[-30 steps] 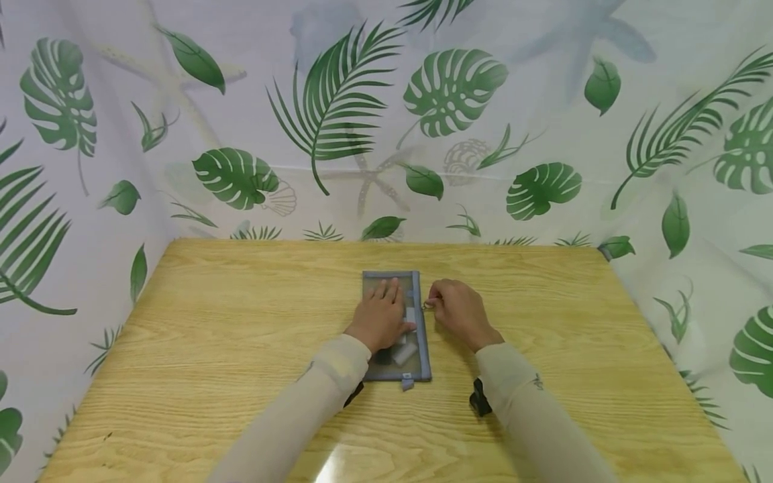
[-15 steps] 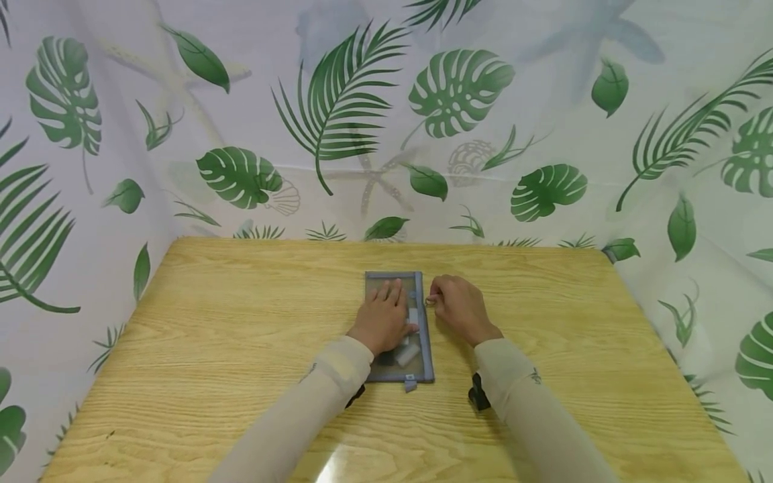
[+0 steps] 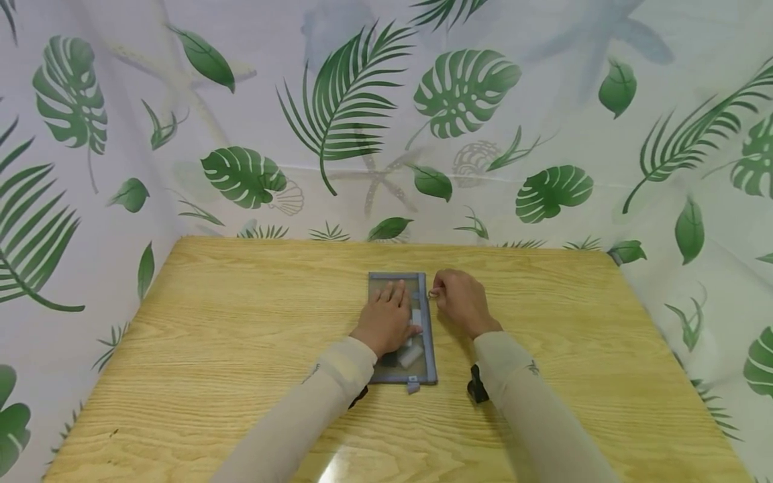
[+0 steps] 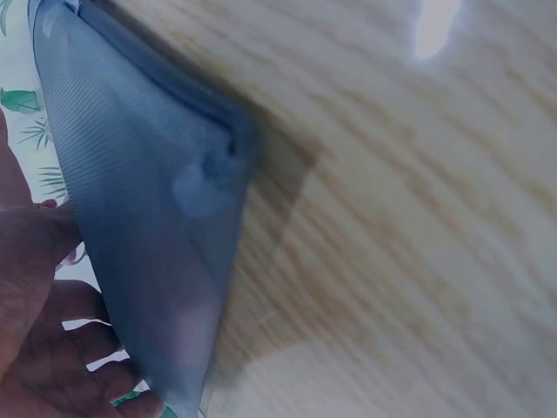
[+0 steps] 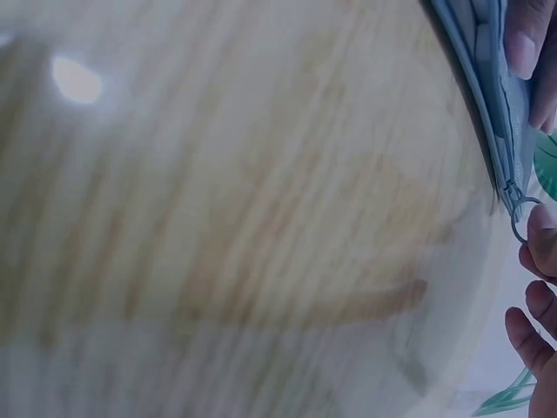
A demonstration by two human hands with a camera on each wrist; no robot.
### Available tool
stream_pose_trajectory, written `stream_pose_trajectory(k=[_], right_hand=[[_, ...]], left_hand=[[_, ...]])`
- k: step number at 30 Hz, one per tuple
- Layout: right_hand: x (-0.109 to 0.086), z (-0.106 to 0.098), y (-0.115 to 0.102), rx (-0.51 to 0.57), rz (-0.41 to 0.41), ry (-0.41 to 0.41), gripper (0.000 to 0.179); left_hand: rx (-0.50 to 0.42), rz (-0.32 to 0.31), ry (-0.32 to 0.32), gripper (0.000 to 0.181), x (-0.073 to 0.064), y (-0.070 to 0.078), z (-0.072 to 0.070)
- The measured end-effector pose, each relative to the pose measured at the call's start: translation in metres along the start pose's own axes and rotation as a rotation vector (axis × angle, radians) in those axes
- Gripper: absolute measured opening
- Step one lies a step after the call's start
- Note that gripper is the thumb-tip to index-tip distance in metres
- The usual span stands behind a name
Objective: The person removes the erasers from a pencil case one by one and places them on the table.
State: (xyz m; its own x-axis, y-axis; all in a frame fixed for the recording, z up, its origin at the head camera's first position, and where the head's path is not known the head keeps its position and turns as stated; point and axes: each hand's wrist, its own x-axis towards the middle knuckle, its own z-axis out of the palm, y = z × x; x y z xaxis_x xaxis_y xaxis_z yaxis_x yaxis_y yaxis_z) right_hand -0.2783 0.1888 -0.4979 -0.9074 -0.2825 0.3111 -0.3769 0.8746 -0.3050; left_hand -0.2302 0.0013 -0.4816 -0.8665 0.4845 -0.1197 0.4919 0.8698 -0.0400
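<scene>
A grey-blue zippered mesh pouch (image 3: pixel 392 377) lies flat on the table, with small pale and dark items showing through its see-through face. My left hand (image 3: pixel 385 320) rests on the pouch with its fingers spread straight, covering much of the middle. At the pouch's right edge, my right hand (image 3: pixel 460 302) pinches the ring pull (image 5: pixel 520 219) of the zipper between thumb and finger. In the right wrist view the zipper slider (image 5: pixel 512 193) sits at the ring, and the zipper edge behind it is parted. The left wrist view shows the pouch (image 4: pixel 139 200) close up beside my fingers (image 4: pixel 83 348).
The wood-grain table (image 3: pixel 241 295) extends around the pouch on all sides. A white cloth backdrop (image 3: pixel 374 134) with green leaf prints stands behind and to both sides. A small fabric tab (image 3: pixel 413 388) sticks out at the pouch's near end.
My right hand has moved slightly away from me along the pouch's right edge, taking the ring pull with it. My left hand stays on the pouch. The head view has shifted a little.
</scene>
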Motion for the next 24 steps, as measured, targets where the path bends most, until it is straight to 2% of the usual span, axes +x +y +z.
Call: stream_pose_trajectory(k=[8, 24], right_hand=[[0.005, 0.004, 0.004, 0.006, 0.004, 0.021, 0.012], [0.016, 0.01, 0.004, 0.0, 0.083, 0.009, 0.011]], left_hand=[[-0.01, -0.007, 0.006, 0.078, 0.001, 0.001, 0.003], [-0.001, -0.006, -0.003, 0.079, 0.002, -0.001, 0.005]])
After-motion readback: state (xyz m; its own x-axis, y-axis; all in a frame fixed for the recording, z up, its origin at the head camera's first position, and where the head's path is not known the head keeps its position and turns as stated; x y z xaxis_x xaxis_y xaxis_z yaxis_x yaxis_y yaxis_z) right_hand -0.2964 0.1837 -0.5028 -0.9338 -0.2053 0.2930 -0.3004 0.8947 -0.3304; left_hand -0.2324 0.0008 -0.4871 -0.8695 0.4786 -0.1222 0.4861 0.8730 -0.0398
